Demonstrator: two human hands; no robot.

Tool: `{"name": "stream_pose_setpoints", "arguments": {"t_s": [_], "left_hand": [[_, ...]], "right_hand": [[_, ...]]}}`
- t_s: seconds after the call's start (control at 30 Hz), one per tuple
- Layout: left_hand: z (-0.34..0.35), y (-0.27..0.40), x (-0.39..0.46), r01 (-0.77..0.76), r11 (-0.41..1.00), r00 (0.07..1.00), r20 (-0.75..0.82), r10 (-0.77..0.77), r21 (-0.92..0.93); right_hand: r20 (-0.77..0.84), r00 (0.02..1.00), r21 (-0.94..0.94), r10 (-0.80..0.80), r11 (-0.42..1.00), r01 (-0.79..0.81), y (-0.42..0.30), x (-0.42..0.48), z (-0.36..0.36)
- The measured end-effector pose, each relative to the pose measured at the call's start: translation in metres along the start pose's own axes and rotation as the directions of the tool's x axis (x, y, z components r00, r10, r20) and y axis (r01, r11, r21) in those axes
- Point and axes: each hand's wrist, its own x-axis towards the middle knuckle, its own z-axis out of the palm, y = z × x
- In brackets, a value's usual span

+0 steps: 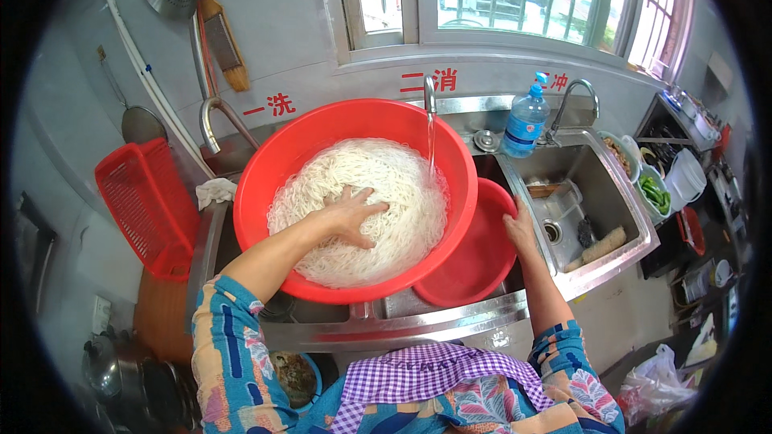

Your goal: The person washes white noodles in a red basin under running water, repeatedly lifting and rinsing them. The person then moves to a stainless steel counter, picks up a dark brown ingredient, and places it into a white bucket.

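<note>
My left hand [353, 217] rests with spread fingers on the white noodles [362, 163] that lie in water in a large red plastic basin [259, 193]. Water runs from a curved metal faucet [429, 93] into the right side of this basin. My right hand [518, 223] grips the rim of a smaller red plastic basin [476, 253], which sits lower in the sink and is partly hidden under the large one. The thumb is over the rim; the other fingers are mostly hidden.
A blue-labelled plastic bottle [525, 123] and a metal drain strainer [486, 140] stand behind the sinks. The right sink [546, 265] holds a brush, a scouring pad and a clear container. A red plastic basket [148, 211] leans at the left, near a white cloth [216, 191].
</note>
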Motion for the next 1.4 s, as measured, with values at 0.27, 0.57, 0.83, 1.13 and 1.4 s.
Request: {"name": "stream_pose_setpoints", "arguments": {"t_s": [0.27, 0.57, 0.83, 1.13, 1.4], "left_hand": [[-0.040, -0.071, 0.067, 0.408, 0.913, 0.901, -0.153, -0.406, -0.022], [-0.033, 0.039, 0.152, 0.299, 0.899, 0.947, -0.018, -0.321, -0.320], [0.015, 0.023, 0.187, 0.492, 0.869, 0.867, 0.123, -0.483, -0.053], [0.004, 0.072, 0.138, -0.196, 0.951, 0.976, 0.043, 0.212, -0.239], [0.011, 0.013, -0.024, -0.199, 0.964, 0.833, 0.487, 0.262, -0.178]], "right_hand": [[0.379, 0.543, 0.165, -0.749, 0.632, 0.757, -0.197, 0.065, 0.014], [0.839, 0.425, -0.327, -0.340, 0.309, 0.893, -0.230, 0.141, 0.095], [0.488, 0.829, -0.127, -0.273, 0.917, 0.377, -0.192, 0.119, 0.065], [0.597, 0.800, 0.248, 0.059, 0.935, -0.253, -0.171, 0.144, 0.077], [0.630, 0.774, 0.200, -0.055, 0.975, -0.093, -0.166, 0.144, 0.074]]}}
